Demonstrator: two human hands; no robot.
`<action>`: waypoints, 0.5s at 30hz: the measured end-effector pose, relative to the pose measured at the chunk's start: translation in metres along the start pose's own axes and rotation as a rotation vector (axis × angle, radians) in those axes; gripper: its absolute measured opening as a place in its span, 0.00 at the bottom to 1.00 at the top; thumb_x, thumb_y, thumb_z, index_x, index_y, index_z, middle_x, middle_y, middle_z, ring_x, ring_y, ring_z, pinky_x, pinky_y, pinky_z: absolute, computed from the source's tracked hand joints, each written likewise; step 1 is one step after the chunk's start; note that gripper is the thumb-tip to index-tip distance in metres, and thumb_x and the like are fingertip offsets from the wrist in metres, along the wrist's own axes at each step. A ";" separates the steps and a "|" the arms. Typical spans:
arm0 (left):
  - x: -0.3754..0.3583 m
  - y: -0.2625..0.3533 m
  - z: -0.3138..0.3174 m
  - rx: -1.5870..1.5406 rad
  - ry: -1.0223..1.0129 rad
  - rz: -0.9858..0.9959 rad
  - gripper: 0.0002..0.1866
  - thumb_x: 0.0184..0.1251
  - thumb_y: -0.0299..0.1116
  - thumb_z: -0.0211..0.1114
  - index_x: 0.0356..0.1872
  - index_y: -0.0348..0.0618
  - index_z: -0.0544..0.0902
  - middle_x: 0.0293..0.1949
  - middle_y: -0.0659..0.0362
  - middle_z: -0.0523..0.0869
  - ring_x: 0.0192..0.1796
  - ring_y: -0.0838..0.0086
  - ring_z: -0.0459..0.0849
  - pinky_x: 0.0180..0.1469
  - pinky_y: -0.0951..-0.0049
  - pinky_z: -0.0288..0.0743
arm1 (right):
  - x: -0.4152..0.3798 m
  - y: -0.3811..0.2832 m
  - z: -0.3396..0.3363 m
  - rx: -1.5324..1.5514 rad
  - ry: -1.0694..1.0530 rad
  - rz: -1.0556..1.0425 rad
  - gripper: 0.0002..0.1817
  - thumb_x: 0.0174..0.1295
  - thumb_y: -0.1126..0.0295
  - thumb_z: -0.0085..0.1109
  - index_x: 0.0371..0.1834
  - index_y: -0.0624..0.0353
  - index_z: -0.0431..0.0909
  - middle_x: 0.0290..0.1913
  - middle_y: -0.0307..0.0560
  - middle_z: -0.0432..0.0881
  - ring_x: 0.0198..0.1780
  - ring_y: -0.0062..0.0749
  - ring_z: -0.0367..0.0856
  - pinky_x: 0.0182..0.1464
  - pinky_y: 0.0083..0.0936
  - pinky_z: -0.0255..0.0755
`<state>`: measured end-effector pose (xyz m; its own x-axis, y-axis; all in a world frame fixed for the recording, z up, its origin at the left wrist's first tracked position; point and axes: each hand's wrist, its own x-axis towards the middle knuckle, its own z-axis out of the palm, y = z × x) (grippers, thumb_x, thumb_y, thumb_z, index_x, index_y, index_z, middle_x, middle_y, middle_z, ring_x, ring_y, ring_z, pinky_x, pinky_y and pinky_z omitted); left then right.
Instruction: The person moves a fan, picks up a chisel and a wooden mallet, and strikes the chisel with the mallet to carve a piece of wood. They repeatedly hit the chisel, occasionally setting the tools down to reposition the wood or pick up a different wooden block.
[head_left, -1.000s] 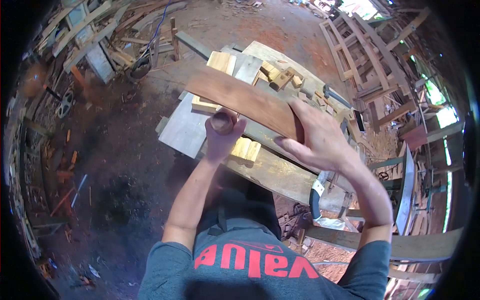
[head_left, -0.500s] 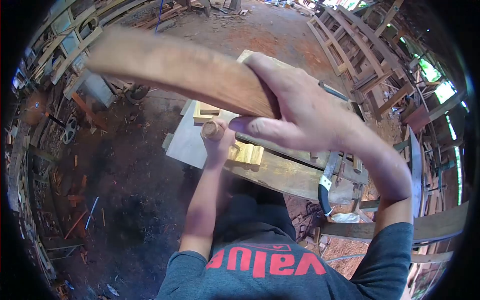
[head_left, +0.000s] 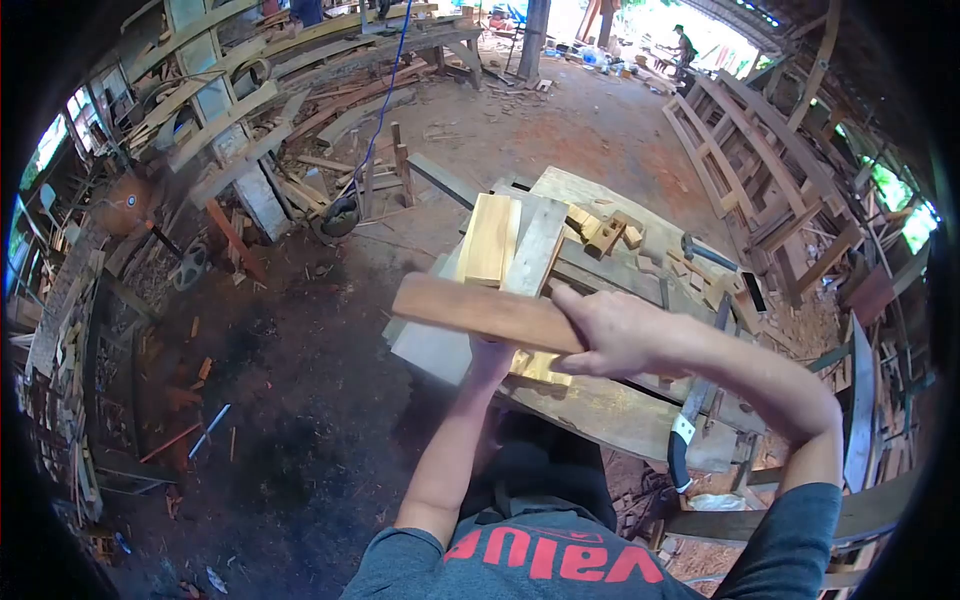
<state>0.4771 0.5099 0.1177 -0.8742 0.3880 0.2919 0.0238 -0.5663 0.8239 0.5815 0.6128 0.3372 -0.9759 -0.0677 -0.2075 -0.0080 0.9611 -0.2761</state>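
Observation:
My right hand (head_left: 622, 335) is closed round the end of a thick brown wooden bar (head_left: 470, 307), held level across my view. Under the bar, my left hand (head_left: 492, 358) shows only in part, its fingers closed. A round wooden handle, like a chisel's, showed in that fist earlier; the bar now covers it, and no blade is visible. A pale yellow wood piece (head_left: 540, 368) lies on the workbench (head_left: 600, 412) just right of my left hand. Beyond the bar are a yellow timber block (head_left: 490, 240) and a greyish plank (head_left: 537, 245).
A handsaw (head_left: 682, 445) with a black and white handle lies at the bench's right. Further back are a small wooden block tool (head_left: 605, 236), a dark-handled tool (head_left: 710, 252) and a phone-like black slab (head_left: 753, 292). Stacked lumber (head_left: 740, 150) leans right. A person (head_left: 684, 50) is far off.
The wooden bar in my right hand has come down from its raised position, now over my left hand. My view has tilted up, showing more of the bench and workshop.

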 end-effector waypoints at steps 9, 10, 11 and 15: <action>0.003 0.009 0.013 -0.169 0.048 0.033 0.09 0.57 0.20 0.67 0.38 0.39 0.79 0.26 0.62 0.81 0.28 0.79 0.82 0.29 0.77 0.77 | -0.008 -0.009 -0.002 0.241 0.419 -0.256 0.30 0.56 0.51 0.65 0.48 0.64 0.63 0.33 0.68 0.79 0.39 0.64 0.80 0.43 0.50 0.73; 0.003 0.012 0.014 -0.147 0.071 0.030 0.08 0.57 0.21 0.69 0.36 0.41 0.79 0.25 0.63 0.81 0.27 0.79 0.81 0.28 0.78 0.77 | -0.004 0.009 0.007 0.199 0.194 -0.109 0.31 0.56 0.51 0.64 0.49 0.64 0.63 0.34 0.68 0.79 0.41 0.64 0.80 0.44 0.50 0.73; 0.003 0.016 0.016 -0.125 0.095 0.026 0.09 0.57 0.22 0.71 0.35 0.42 0.79 0.24 0.65 0.80 0.26 0.80 0.81 0.28 0.78 0.77 | -0.003 0.015 0.008 0.161 -0.025 0.041 0.32 0.56 0.51 0.64 0.51 0.64 0.63 0.35 0.69 0.80 0.42 0.65 0.81 0.45 0.50 0.73; 0.006 -0.005 -0.006 -0.106 -0.093 -0.100 0.12 0.58 0.23 0.73 0.28 0.45 0.75 0.22 0.67 0.76 0.22 0.83 0.75 0.26 0.78 0.72 | -0.020 0.017 0.001 0.151 0.037 0.141 0.36 0.57 0.45 0.64 0.53 0.66 0.65 0.36 0.71 0.81 0.42 0.66 0.81 0.47 0.51 0.73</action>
<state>0.4685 0.5108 0.1130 -0.8211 0.5086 0.2591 -0.1160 -0.5931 0.7967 0.6013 0.6298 0.3358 -0.9724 0.0767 -0.2204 0.1590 0.9091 -0.3850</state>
